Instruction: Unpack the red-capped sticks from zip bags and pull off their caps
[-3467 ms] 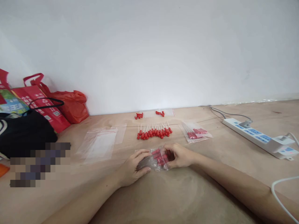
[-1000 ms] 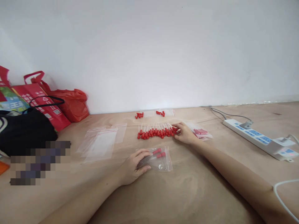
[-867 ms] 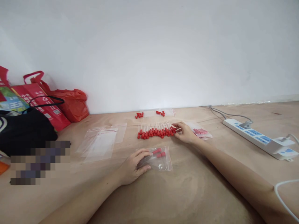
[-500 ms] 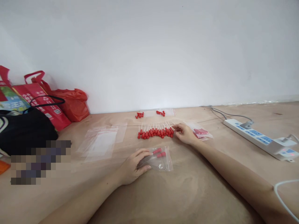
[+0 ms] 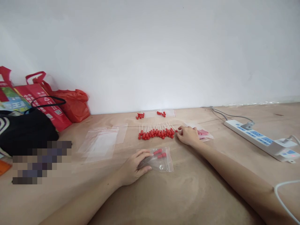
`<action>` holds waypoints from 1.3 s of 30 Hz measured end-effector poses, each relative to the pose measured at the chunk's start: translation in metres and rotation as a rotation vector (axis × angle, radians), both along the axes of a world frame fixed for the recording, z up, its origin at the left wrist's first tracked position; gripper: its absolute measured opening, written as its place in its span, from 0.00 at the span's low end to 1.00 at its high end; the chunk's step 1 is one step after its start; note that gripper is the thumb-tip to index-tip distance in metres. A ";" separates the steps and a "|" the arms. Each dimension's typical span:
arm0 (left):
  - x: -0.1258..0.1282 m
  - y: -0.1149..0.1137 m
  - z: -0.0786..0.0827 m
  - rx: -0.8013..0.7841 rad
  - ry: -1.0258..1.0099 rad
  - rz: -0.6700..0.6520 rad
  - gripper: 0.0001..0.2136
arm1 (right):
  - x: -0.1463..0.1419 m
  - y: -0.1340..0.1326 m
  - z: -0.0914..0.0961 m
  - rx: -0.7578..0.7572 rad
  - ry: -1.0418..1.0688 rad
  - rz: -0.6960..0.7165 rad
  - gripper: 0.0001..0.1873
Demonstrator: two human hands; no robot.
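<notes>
My left hand (image 5: 134, 167) lies over the left end of a clear zip bag (image 5: 167, 165), thumb and fingers apart. Inside that bag are red-tipped pieces (image 5: 161, 155), partly covered by my fingers. Beyond it, a row of pale sticks with red tips (image 5: 154, 133) is fanned out on the table, tips toward me. At the right end of this row, my right hand (image 5: 188, 135) pinches the red tip of one stick (image 5: 176, 131) between thumb and forefinger. Partly behind my right hand sits a clear bag with red pieces (image 5: 203, 133).
Flat clear zip bags (image 5: 103, 142) overlap at left. Near the wall lie two groups of red-tipped sticks (image 5: 140, 116) on clear bags. A white power strip (image 5: 260, 139) with cables stands at right. Red bags (image 5: 72, 104) and a black bag (image 5: 28, 129) occupy the left side.
My right hand has shifted slightly right, away from the row's end, and a red tip now shows at its fingertips. My left hand and the bag under it stay put.
</notes>
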State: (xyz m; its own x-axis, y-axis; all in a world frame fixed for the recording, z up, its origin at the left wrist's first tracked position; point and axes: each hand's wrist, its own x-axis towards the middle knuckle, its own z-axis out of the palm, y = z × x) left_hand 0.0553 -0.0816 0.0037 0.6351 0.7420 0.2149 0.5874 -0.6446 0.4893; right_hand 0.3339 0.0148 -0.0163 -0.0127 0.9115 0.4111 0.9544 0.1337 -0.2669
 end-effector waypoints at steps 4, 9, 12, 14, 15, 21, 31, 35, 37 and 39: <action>0.000 0.000 0.001 -0.003 -0.011 -0.013 0.15 | -0.003 -0.001 0.002 -0.018 0.041 0.029 0.12; 0.000 0.000 0.000 -0.003 -0.009 -0.005 0.15 | -0.004 -0.002 0.004 -0.020 0.124 0.049 0.14; 0.000 0.000 -0.001 0.001 -0.020 -0.007 0.15 | -0.004 -0.007 0.005 0.089 0.229 0.066 0.13; 0.000 0.000 -0.001 0.004 -0.015 -0.006 0.16 | -0.006 -0.016 0.006 0.144 0.305 0.161 0.11; 0.000 0.000 -0.001 0.005 -0.009 -0.002 0.16 | -0.008 -0.022 0.006 0.154 0.327 0.246 0.11; -0.001 -0.001 0.000 -0.013 0.077 0.035 0.21 | -0.022 -0.060 0.004 0.033 0.203 0.744 0.03; -0.002 -0.001 0.006 -0.043 0.215 -0.100 0.22 | -0.037 -0.067 0.001 0.129 0.340 0.771 0.11; -0.002 -0.002 0.008 -0.051 0.213 -0.101 0.23 | -0.040 -0.071 0.003 0.060 0.299 0.845 0.10; -0.002 -0.001 0.008 -0.067 0.213 -0.097 0.23 | -0.040 -0.070 0.003 0.022 0.277 0.876 0.11; -0.002 -0.001 0.008 -0.091 0.222 -0.082 0.23 | -0.040 -0.069 0.002 -0.011 0.242 0.883 0.16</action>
